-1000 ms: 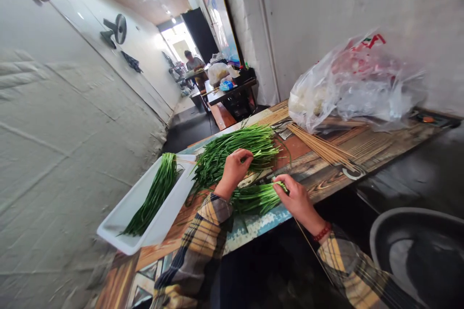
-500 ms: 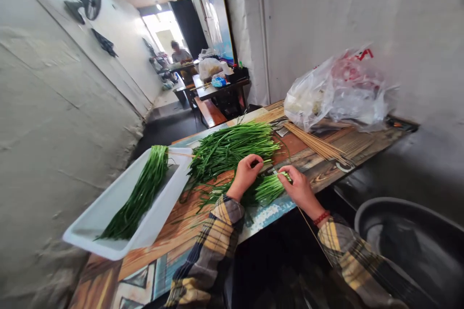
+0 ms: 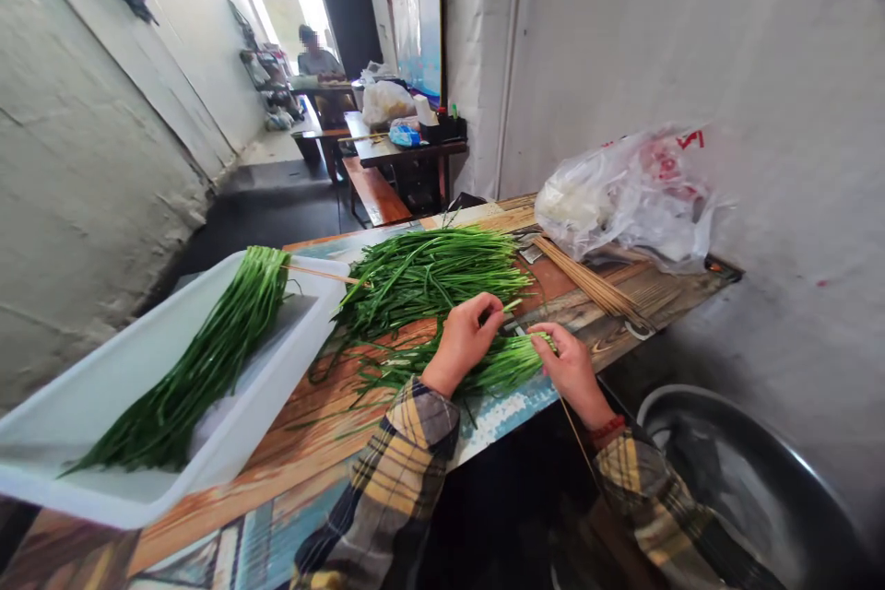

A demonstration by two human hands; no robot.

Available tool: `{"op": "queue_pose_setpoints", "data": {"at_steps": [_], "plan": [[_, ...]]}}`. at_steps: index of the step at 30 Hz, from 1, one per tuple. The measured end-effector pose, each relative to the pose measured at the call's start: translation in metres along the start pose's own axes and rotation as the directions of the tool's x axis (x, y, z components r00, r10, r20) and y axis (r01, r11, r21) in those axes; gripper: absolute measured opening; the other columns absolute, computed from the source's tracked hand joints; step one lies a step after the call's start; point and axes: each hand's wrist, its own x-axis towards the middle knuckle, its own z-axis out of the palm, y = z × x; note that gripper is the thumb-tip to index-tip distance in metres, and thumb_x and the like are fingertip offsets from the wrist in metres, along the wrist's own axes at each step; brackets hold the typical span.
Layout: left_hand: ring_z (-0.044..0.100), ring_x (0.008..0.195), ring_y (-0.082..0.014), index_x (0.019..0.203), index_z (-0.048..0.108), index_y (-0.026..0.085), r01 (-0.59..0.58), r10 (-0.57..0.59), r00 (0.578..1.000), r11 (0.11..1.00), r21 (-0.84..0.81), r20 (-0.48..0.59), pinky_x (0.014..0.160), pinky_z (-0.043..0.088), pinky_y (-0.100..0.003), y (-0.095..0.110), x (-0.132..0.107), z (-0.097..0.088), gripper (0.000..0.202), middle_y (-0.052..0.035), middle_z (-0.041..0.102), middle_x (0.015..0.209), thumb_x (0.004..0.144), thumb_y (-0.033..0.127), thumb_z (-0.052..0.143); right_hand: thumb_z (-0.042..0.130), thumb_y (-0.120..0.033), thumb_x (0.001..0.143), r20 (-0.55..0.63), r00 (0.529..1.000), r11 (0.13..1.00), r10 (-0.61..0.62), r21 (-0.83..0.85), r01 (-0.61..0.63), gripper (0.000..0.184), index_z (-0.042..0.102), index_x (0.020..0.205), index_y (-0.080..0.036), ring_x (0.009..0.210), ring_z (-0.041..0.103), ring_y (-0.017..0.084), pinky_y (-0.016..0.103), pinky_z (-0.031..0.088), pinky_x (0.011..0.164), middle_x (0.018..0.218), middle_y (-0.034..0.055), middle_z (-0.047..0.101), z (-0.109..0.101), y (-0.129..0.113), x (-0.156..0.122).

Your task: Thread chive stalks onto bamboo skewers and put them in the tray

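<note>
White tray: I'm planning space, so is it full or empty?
Partly filled: a bunch of greens lies in the white tray, with bare tray showing beside it.

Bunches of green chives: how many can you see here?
3: one tied-looking bunch in the white tray, a large bunch on the table, and a smaller bunch nearer its front edge, partly covered. Others may be hidden.

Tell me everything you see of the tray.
The tray is white, oblong, open, plastic by its look, with sloping walls. It rests upright on the table, its near left corner cropped. A bunch of greens lies lengthwise inside, pale ends at the far rim; a stick crosses the far right corner. Neither left hand nor right hand touches it.
</note>
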Motion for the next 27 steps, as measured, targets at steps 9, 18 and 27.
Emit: {"op": "queue_pose_setpoints", "data": {"at_steps": [9,18,27], "plan": [[0.057,0.067,-0.0122,0.077,0.066,0.014,0.084,-0.079,0.996,0.990,-0.109,0.043,0.063,0.044,-0.022,-0.011,-0.004,0.019,0.010,-0.0016,0.065,0.072,0.079,0.016,0.056,0.052,-0.047,0.086,0.044,0.999,0.995,0.010,0.095,-0.014,0.032,0.062,0.099,-0.020,0.039,0.047,0.011,0.024,0.039,0.041,0.065,-0.0010,0.062,0.005,-0.009,0.004],[0.060,0.071,-0.0133,0.077,0.067,0.014,0.116,-0.107,0.990,0.988,-0.105,0.090,0.068,0.046,-0.024,0.000,-0.005,0.021,0.011,-0.0029,0.067,0.076,0.080,0.018,0.057,0.049,-0.044,0.087,0.063,0.998,0.999,-0.006,0.047,0.003,0.031,0.065,0.100,-0.021,0.062,0.062,0.018,0.026,0.045,0.051,0.067,0.0022,0.064,0.002,-0.007,0.005],[0.055,0.066,-0.0112,0.076,0.066,0.013,0.164,-0.158,0.985,0.982,-0.099,0.065,0.063,0.043,-0.022,0.005,-0.005,0.020,0.009,-0.0013,0.063,0.070,0.078,0.020,0.060,0.052,-0.038,0.088,0.058,0.996,0.996,-0.062,0.075,0.057,0.025,0.065,0.101,-0.022,0.067,0.065,0.018,0.024,0.046,0.052,0.068,0.0013,0.065,0.000,-0.008,0.006]]}}
